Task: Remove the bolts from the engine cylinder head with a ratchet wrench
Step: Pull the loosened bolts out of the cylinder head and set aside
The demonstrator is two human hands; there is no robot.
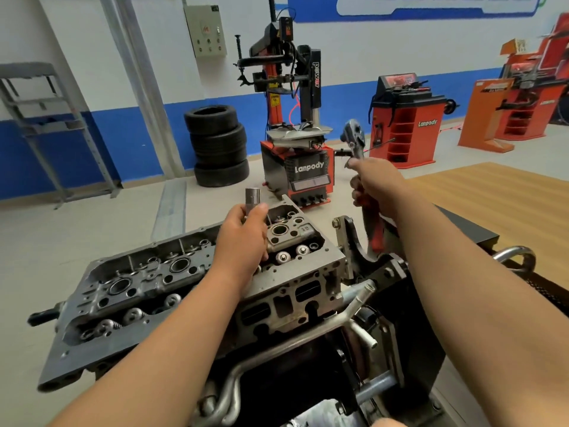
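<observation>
The grey metal cylinder head [147, 291] lies across the lower left on an engine stand, its valve springs and bolt holes showing. My left hand [243, 238] is above its right end and pinches a silver socket [253, 198] upright between thumb and fingers. My right hand [374, 184] is raised to the right, apart from the head, and grips the ratchet wrench [354, 132]. Its chrome head points up and its red-and-black handle hangs below my fist. Socket and wrench are apart.
Black engine stand brackets [354, 241] and chrome pipes [348, 315] sit right of the head. Beyond stand a tire changer [297, 167], stacked tires [218, 146], red wheel balancers [406, 124], and a wooden tabletop [498, 195] at right.
</observation>
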